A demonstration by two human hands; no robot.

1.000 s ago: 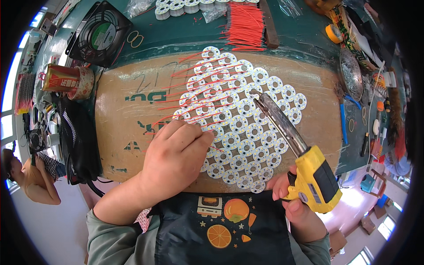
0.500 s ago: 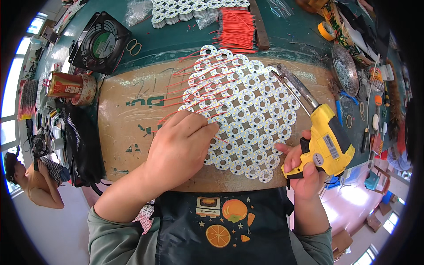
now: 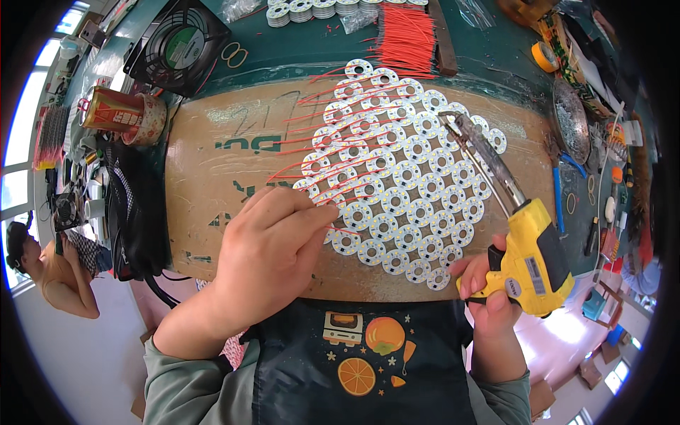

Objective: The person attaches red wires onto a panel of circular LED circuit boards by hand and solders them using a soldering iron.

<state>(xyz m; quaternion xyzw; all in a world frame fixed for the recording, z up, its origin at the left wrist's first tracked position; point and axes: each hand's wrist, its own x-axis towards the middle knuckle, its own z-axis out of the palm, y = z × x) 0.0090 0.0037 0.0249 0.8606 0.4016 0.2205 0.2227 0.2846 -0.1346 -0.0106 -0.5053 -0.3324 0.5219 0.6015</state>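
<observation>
Many round white LED boards (image 3: 419,198) with center holes lie in touching rows on a cardboard sheet (image 3: 205,177). Thin red wires (image 3: 358,142) run leftward from the boards of the left-hand rows. My left hand (image 3: 273,248) is over the lower-left boards, thumb and fingers pinched together. A short red wire (image 3: 346,230) shows at its fingertips; the rest of it is hidden by the hand. At the right, my right hand (image 3: 489,290) grips the handle of a yellow and black soldering gun (image 3: 540,244). Its long metal barrel points up-left, the tip above the upper-right boards.
Beyond the cardboard lie a bundle of red wires (image 3: 405,39), stacked boards (image 3: 312,10) and a dark bar (image 3: 444,42). A black fan (image 3: 177,46) and a red-gold can (image 3: 113,110) stand at left. A metal dish (image 3: 570,120) and orange tape (image 3: 544,57) sit right. Another person (image 3: 64,262) is at far left.
The whole view has shifted, so the table appears farther right and slightly higher. My left hand has drawn back a little to the left. The soldering gun's tip has moved leftward over the boards.
</observation>
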